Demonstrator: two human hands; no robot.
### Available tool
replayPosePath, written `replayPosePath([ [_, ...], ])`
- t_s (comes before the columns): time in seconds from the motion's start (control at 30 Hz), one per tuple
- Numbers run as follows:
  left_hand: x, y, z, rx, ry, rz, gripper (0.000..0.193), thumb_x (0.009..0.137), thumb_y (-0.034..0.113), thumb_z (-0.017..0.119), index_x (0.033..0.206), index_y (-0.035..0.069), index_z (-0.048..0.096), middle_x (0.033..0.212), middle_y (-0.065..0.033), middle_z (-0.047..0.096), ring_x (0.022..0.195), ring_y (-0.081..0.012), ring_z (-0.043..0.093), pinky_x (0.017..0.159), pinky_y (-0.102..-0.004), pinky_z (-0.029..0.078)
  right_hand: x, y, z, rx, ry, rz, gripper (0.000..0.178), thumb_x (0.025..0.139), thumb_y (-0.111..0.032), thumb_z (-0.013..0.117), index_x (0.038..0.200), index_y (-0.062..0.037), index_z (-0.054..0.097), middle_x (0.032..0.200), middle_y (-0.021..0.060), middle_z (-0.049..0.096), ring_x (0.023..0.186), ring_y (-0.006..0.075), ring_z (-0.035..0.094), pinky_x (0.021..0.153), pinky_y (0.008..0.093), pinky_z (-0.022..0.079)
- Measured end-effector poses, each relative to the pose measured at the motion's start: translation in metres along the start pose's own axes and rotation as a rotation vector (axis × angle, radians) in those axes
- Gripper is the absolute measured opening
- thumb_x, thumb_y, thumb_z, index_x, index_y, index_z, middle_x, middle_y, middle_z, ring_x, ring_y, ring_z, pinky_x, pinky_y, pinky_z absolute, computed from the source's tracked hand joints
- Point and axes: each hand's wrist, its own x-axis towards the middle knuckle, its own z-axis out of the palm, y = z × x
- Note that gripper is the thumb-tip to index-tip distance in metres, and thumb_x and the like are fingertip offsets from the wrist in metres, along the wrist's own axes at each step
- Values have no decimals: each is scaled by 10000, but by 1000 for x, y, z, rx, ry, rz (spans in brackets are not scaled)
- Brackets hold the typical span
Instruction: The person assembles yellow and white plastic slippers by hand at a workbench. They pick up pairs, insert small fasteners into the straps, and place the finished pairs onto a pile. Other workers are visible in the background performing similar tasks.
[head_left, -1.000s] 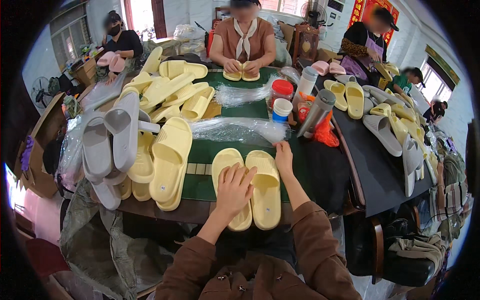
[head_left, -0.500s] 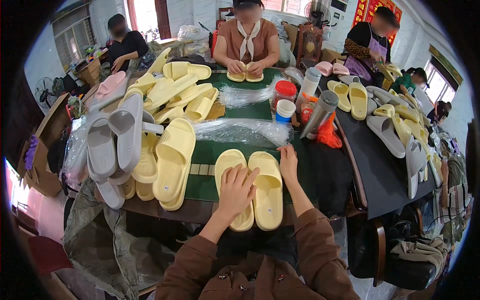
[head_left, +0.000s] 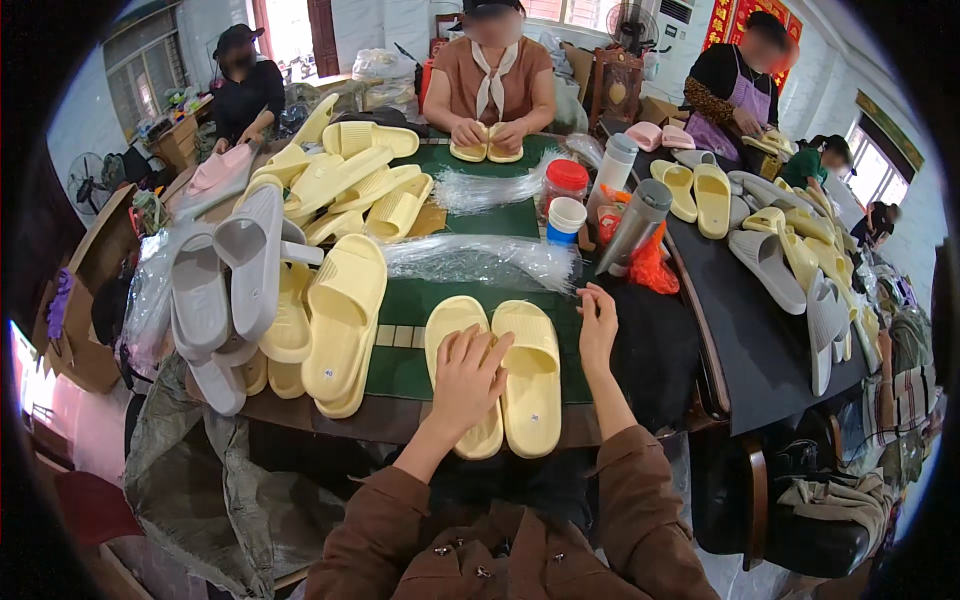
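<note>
A pair of pale yellow slippers lies side by side before me, toes away: the left slipper [head_left: 449,320] and the right slipper [head_left: 533,390]. My left hand [head_left: 468,378] rests over the left slipper's strap, fingers spread, fingertips reaching the right slipper's inner edge. To the right of the pair my right hand [head_left: 599,325] is raised, its fingertips pinched together. Anything between them is too thin to make out. Just beyond, a bundle of clear plastic strands [head_left: 480,260] lies across the green mat [head_left: 400,368], its right end near my right fingertips.
Piled yellow slippers [head_left: 345,315] and grey slippers [head_left: 258,265] stand on the left. A steel flask [head_left: 637,225], a blue-and-white cup [head_left: 566,222] and a red-lidded jar [head_left: 566,180] stand beyond my right hand. A co-worker [head_left: 490,85] handles slippers opposite. More slippers cover the right-hand table [head_left: 740,330].
My right hand has moved slightly right, away from the right slipper's toe, its fingers drawn together. My left hand stays on the left slipper. The view has shifted a little.
</note>
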Motion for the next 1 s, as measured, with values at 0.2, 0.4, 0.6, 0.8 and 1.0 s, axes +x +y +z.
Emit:
replayPosePath([
  [0.2, 0, -1, 1, 14, 12, 4, 521, 768, 184, 673, 1266, 115, 535, 1163, -97, 541, 1181, -314, 465, 1006, -479, 340, -12, -48, 3, 408, -113, 43, 184, 1020, -126, 419, 1060, 0, 548, 1193, 111, 573, 1041, 186, 586, 790, 325, 576],
  [0.4, -1, -1, 2, 18, 4, -6, 515, 772, 178, 672, 1265, 119, 536, 1164, -95, 540, 1185, -314, 464, 1013, -485, 337, -36, -99, 15, 550, -268, 137, 203, 1048, -186, 326, 1056, -41, 469, 1063, 120, 601, 1071, 214, 609, 769, 338, 581],
  [0.6, 1, 1, -3, -20, -3, -20, 527, 762, 170, 678, 1266, 113, 535, 1173, -94, 535, 1193, -318, 460, 1020, -482, 331, -57, -112, 13, 487, -408, 186, 180, 1047, -191, 341, 1050, -64, 470, 888, 49, 570, 940, 165, 647, 696, 282, 566],
  [0.8, -1, 2, -4, -59, -13, -27, 571, 742, 172, 687, 1285, 112, 519, 1172, -93, 537, 1190, -317, 462, 1023, -477, 326, -74, -105, 9, 432, -406, 213, 195, 1038, -185, 386, 1115, -55, 509, 786, 13, 526, 692, 91, 593, 584, 219, 490],
  [1.0, -1, 0, 0, -51, 11, -15, 589, 733, 175, 691, 1291, 114, 513, 1176, -95, 538, 1187, -319, 461, 1015, -474, 331, -86, -76, 11, 268, -391, 113, 185, 1016, -106, 409, 1104, -30, 554, 711, 3, 522, 593, 50, 506, 527, 203, 411],
])
